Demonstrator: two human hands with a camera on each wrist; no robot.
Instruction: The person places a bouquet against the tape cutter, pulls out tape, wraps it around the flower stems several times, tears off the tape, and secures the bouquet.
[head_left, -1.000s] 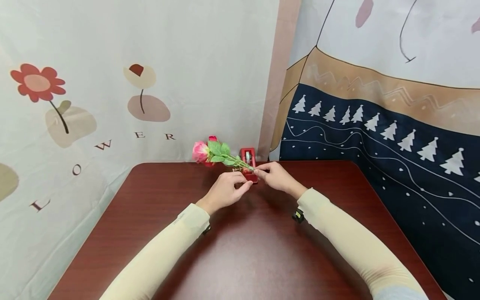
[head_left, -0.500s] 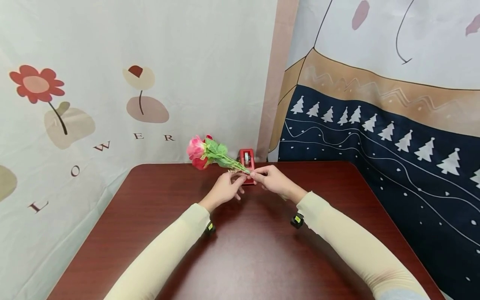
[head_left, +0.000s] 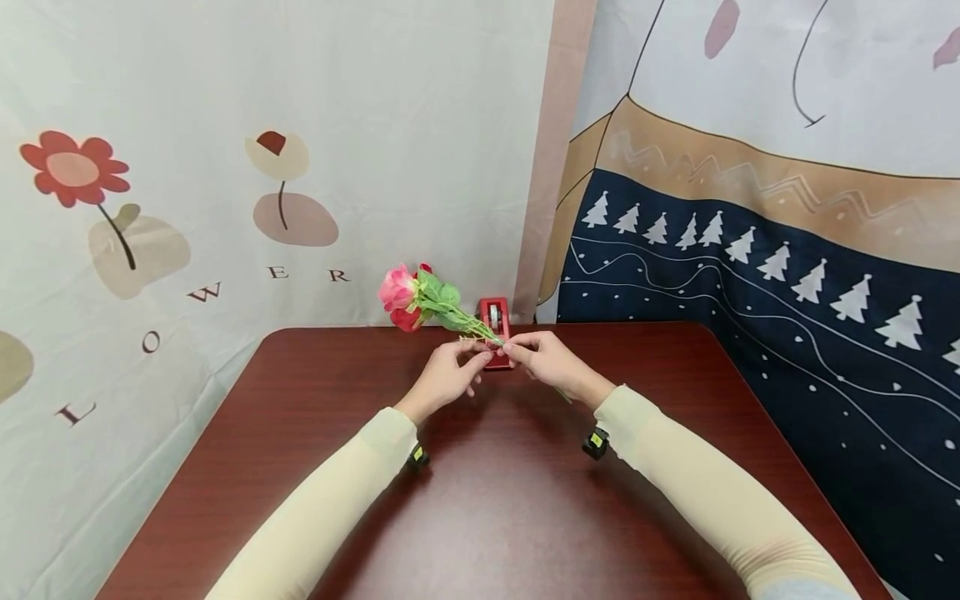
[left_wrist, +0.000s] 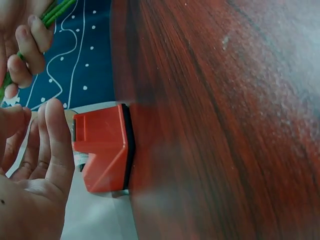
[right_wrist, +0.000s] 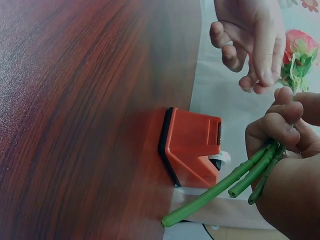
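My right hand (head_left: 551, 362) grips a small bunch of artificial roses, one pink (head_left: 397, 287) and one red (head_left: 406, 319). Green leaves (head_left: 442, 300) sit below the blooms, which point to the left. In the right wrist view, cut green stems (right_wrist: 215, 195) stick out beneath that hand. My left hand (head_left: 444, 375) has its thumb and index fingertips close together right beside the stems; I cannot tell whether something thin is between them. Its other fingers are loosely bent. Behind and below both hands, a red tape dispenser (head_left: 495, 317) with a roll in it stands on the table.
The dark red-brown wooden table (head_left: 517, 500) reaches back to a hanging cloth (head_left: 435, 167) with printed flowers and letters. To the right hangs a dark blue cloth (head_left: 675, 275) with white trees. A small black camera (head_left: 596, 442) shows at the right wrist.
My left hand's fingertips have moved from over the dispenser's front up to the stems. The bunch has shifted slightly left, tilting down and then partly back up. My right hand keeps its grip.
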